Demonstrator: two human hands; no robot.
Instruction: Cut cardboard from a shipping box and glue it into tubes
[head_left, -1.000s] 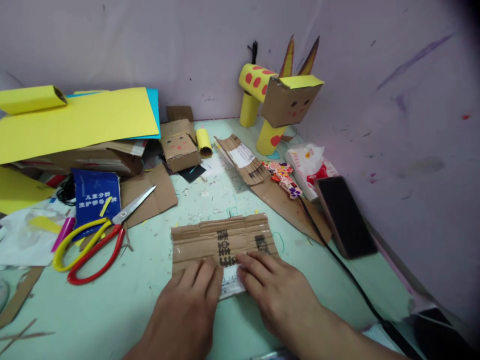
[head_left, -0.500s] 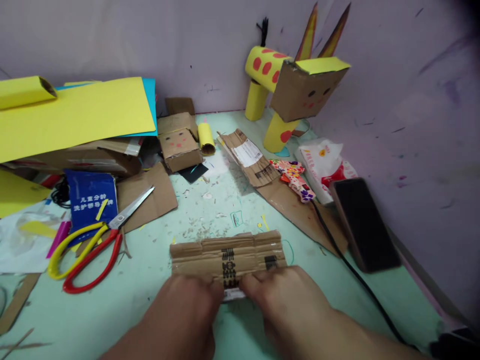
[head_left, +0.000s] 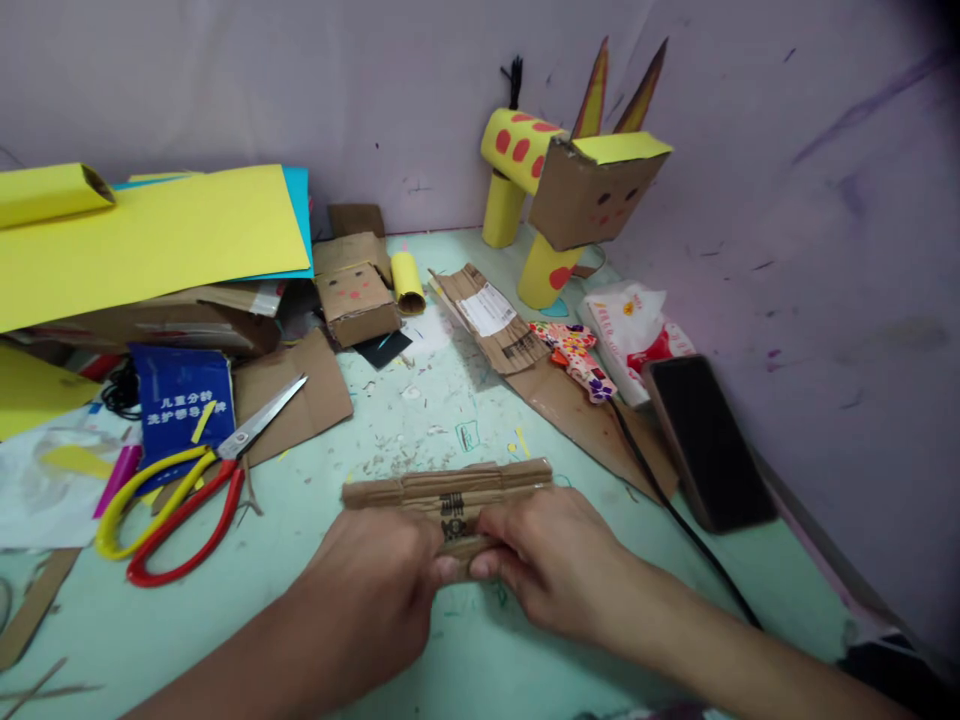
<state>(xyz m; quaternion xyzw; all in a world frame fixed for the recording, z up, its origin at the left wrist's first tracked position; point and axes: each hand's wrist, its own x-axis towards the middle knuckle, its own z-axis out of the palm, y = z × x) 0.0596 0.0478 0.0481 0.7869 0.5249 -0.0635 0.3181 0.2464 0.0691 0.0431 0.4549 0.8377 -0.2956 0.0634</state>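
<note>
A creased strip of brown corrugated cardboard [head_left: 450,485] with black printed characters lies in front of me on the pale green table. My left hand [head_left: 382,565] grips its near edge on the left, thumb toward the middle. My right hand [head_left: 540,550] pinches the same edge on the right, its thumb close to the left one. Between the hands the near part of the cardboard is curled over. The fingers beneath and behind it are partly hidden.
Left lie scissors [head_left: 225,460], a blue packet [head_left: 184,400] and yellow sheets [head_left: 172,235]. Behind stand a small cardboard box with a face [head_left: 356,300], a yellow tube [head_left: 407,283] and a spotted cardboard animal [head_left: 600,195]. Right are a glue gun [head_left: 577,360], tissues [head_left: 637,330] and a phone [head_left: 709,440].
Both hands have moved slightly up and forward on the cardboard. Its near part is rolled further, so less of its printed face and no white label shows.
</note>
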